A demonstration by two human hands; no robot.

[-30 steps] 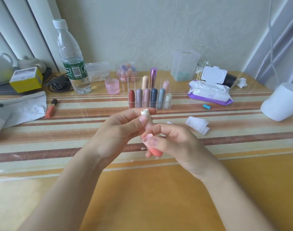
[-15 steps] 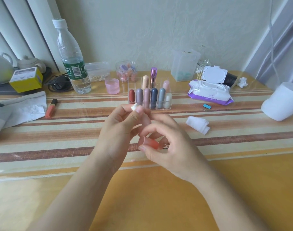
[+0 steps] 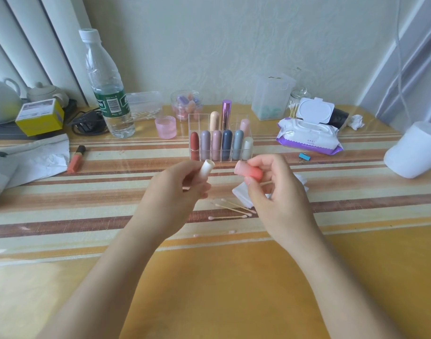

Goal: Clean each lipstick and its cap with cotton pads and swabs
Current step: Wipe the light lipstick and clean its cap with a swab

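Note:
My left hand [image 3: 175,192] grips a white lipstick tube [image 3: 206,168], its open end pointing up. My right hand [image 3: 275,189] pinches a coral-pink cap [image 3: 249,171], held sideways a short gap to the right of the tube; a thin swab stick [image 3: 265,183] also shows between its fingers. Several used cotton swabs [image 3: 234,212] lie on the striped table below my hands. A folded white cotton pad [image 3: 242,195] sits partly hidden behind my right hand. A clear organizer [image 3: 220,143] behind my hands holds several capped lipsticks.
A water bottle [image 3: 106,94], pink cup [image 3: 165,127] and jar of small items [image 3: 186,106] stand at the back. A wet-wipe pack [image 3: 307,135] and swab jar [image 3: 296,102] are back right. An orange lip gloss [image 3: 76,159] lies left, a white paper roll [image 3: 416,152] far right.
My hands have pulled apart: the cap came off the tube and now sits in my right hand, to the right of the tube. The swabs on the table are now uncovered.

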